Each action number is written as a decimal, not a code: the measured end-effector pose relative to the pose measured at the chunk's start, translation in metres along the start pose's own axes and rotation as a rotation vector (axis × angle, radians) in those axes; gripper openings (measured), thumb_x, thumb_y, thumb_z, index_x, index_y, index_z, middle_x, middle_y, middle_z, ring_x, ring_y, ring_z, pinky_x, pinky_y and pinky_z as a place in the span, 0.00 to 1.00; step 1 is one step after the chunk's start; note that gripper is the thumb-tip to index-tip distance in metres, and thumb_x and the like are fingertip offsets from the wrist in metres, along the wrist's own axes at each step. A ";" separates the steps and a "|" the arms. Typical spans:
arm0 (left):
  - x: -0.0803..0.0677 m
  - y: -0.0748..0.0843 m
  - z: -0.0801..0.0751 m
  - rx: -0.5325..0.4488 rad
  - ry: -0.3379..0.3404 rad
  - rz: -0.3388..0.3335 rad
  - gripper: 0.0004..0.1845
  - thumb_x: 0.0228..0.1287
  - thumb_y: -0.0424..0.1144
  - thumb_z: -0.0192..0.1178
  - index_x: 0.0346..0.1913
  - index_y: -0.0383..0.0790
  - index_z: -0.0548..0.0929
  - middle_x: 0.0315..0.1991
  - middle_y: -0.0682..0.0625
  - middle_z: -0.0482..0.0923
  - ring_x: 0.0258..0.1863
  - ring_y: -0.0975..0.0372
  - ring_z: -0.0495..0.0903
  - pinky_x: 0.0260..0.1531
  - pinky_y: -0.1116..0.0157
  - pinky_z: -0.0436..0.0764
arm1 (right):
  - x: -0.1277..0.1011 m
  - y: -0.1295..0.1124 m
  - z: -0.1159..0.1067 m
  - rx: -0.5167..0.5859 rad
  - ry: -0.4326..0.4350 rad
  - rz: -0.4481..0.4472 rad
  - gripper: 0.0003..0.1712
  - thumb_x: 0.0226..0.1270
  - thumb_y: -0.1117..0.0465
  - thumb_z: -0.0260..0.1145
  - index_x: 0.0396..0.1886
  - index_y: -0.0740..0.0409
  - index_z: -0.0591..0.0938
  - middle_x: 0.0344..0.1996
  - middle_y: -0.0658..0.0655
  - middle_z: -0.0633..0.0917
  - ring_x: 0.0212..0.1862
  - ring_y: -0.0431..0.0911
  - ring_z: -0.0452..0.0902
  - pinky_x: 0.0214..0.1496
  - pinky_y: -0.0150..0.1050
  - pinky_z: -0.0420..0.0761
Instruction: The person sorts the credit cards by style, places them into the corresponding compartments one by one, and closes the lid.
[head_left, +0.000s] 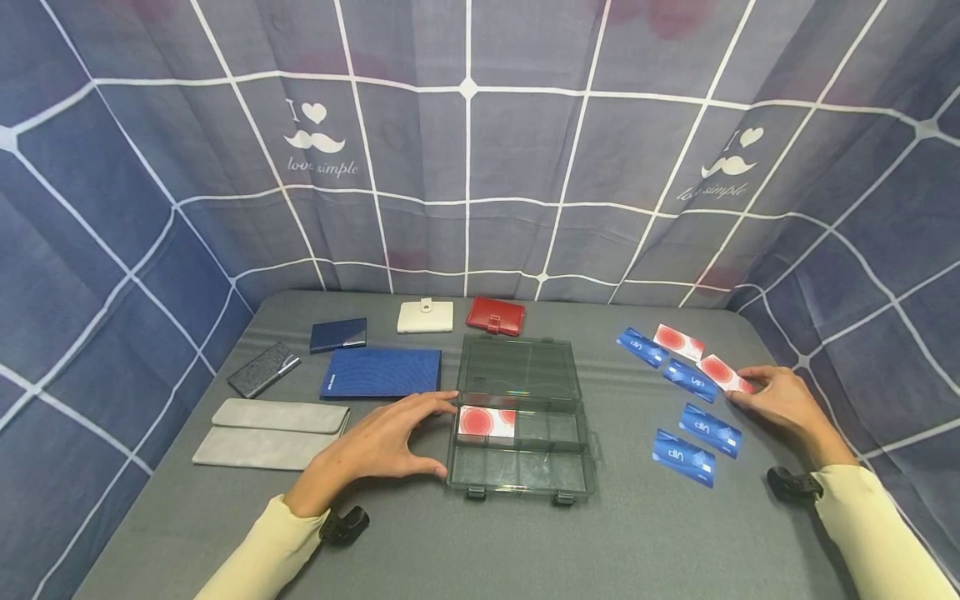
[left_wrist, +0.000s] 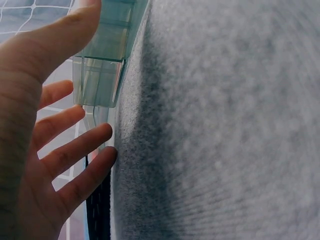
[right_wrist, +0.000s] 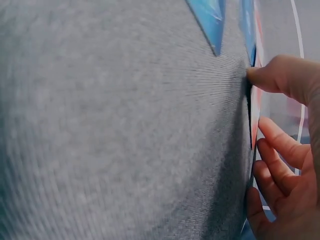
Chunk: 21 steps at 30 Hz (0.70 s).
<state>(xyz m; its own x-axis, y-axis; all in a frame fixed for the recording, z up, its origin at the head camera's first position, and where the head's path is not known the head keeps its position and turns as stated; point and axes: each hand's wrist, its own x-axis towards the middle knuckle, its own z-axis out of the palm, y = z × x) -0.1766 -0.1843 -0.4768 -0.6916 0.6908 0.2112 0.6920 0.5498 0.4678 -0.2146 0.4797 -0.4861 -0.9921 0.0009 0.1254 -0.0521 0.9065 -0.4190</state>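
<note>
A clear grey compartment box lies with its lid folded back. One red-and-white card is in its upper left compartments. My left hand is at the box's left side, thumb and fingers spread, fingertips at the edge. In the left wrist view the fingers look fairly straight beside the box. On the right, my right hand pinches the right end of another red-and-white card between thumb and fingers. The right wrist view shows this card edge-on, between thumb and index finger.
Several blue VIP cards and another red-and-white card lie around the right hand. Behind the box are a white card holder and a red one. A blue wallet, grey pouch and two card cases lie left.
</note>
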 end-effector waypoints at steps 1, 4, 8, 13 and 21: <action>0.000 0.000 0.000 0.001 0.000 0.001 0.45 0.52 0.64 0.82 0.70 0.48 0.80 0.80 0.55 0.70 0.75 0.57 0.74 0.73 0.49 0.76 | 0.000 0.000 -0.001 0.004 -0.005 0.005 0.33 0.61 0.52 0.80 0.54 0.77 0.84 0.41 0.74 0.89 0.40 0.55 0.84 0.37 0.43 0.77; 0.000 0.000 0.000 0.002 0.000 0.005 0.45 0.52 0.64 0.82 0.70 0.48 0.80 0.80 0.55 0.70 0.74 0.57 0.74 0.73 0.50 0.76 | -0.002 -0.002 -0.001 0.012 -0.009 0.012 0.34 0.61 0.53 0.80 0.55 0.76 0.83 0.41 0.73 0.89 0.39 0.49 0.82 0.36 0.37 0.75; 0.001 0.000 0.000 0.001 0.002 0.008 0.45 0.52 0.64 0.82 0.70 0.48 0.80 0.80 0.54 0.70 0.74 0.57 0.74 0.73 0.50 0.76 | -0.004 -0.007 0.001 0.014 0.002 -0.004 0.34 0.60 0.52 0.81 0.56 0.74 0.83 0.44 0.73 0.89 0.42 0.54 0.84 0.36 0.36 0.75; 0.000 0.001 0.000 -0.005 0.004 0.005 0.45 0.52 0.64 0.82 0.69 0.48 0.80 0.80 0.54 0.71 0.74 0.58 0.75 0.72 0.49 0.76 | -0.001 -0.023 0.001 0.018 0.020 -0.052 0.34 0.61 0.51 0.81 0.59 0.70 0.84 0.48 0.74 0.89 0.48 0.65 0.85 0.41 0.43 0.77; 0.000 0.001 0.000 -0.013 -0.001 -0.001 0.45 0.52 0.63 0.83 0.70 0.48 0.80 0.80 0.53 0.71 0.74 0.58 0.75 0.72 0.49 0.76 | 0.001 -0.073 0.008 0.043 0.046 -0.148 0.32 0.57 0.56 0.81 0.60 0.65 0.86 0.55 0.76 0.86 0.56 0.71 0.81 0.51 0.62 0.77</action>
<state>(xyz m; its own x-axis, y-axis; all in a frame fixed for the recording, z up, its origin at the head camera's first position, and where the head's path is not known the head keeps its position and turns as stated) -0.1764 -0.1837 -0.4760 -0.6922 0.6907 0.2093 0.6883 0.5446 0.4792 -0.2131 0.4106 -0.4627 -0.9671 -0.1110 0.2290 -0.2030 0.8792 -0.4310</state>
